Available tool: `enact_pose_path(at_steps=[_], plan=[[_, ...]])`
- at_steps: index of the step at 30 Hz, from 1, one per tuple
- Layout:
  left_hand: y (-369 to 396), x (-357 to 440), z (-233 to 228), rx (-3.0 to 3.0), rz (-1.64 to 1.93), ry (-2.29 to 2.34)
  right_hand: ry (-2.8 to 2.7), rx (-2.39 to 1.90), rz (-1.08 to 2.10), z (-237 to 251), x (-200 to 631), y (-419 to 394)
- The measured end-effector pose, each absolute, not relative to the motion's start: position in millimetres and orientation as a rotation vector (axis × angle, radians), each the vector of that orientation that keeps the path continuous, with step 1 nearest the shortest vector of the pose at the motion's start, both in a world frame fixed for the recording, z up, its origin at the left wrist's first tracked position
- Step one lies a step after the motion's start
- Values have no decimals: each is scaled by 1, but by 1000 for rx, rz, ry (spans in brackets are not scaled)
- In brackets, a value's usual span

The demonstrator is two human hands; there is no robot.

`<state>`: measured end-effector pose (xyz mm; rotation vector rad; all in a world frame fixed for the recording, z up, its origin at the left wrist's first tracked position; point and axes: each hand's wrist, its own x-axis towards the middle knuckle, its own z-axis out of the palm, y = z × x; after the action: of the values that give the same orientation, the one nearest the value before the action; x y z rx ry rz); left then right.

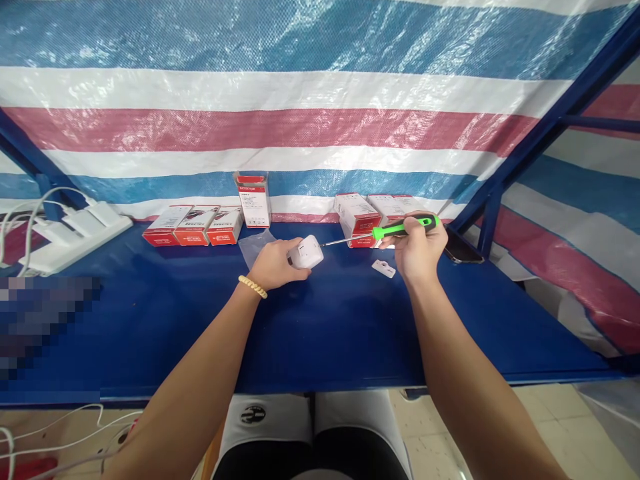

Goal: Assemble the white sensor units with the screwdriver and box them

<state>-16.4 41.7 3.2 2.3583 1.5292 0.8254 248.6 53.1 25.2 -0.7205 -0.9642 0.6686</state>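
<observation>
My left hand (280, 263) is closed around a small white detector (309, 253), held just above the blue table. In my right hand (419, 250) is a screwdriver (395, 229) with a green and black handle. Its thin metal shaft points left, and the tip meets the right side of the white housing; whether it sits in a screw is too small to tell. A small white plastic piece (384, 268) lies on the table below my right hand. Beside my left hand rests a clear plastic bag (255, 245), partly covered by that hand.
Several red and white boxes (193, 227) line the back left, with one upright open box (254, 200). More boxes (356, 217) stand behind the screwdriver. A phone (463, 247) lies at right. A white power strip (80, 240) with plugs and cables occupies the left. Blue frame posts (540, 140) rise at right.
</observation>
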Motion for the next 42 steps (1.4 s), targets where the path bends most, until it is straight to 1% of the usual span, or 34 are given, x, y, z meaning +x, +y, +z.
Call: enact_pose_path(at_steps=[8,14,20,22,29,34,37,42], plan=[[42,-17,4,2488,908,1436,-904,-812,721,26,249,57],[44,-17,2,2473,962,1442,-874,-825,750,25,248,59],[43,-18,2,2466,937,1450,-840,-812,775,26,249,60],[42,-17,4,2478,862,1453,-827,-803,795,28,250,60],[34,-13,13,2682,398,1428,-775,-776,816,29,254,61],[29,-9,15,2726,228,1489,-765,-781,835,28,254,61],[26,-6,16,2722,303,1540,-741,-789,861,29,252,60],[23,3,21,2543,780,1554,-699,-779,905,30,248,58]])
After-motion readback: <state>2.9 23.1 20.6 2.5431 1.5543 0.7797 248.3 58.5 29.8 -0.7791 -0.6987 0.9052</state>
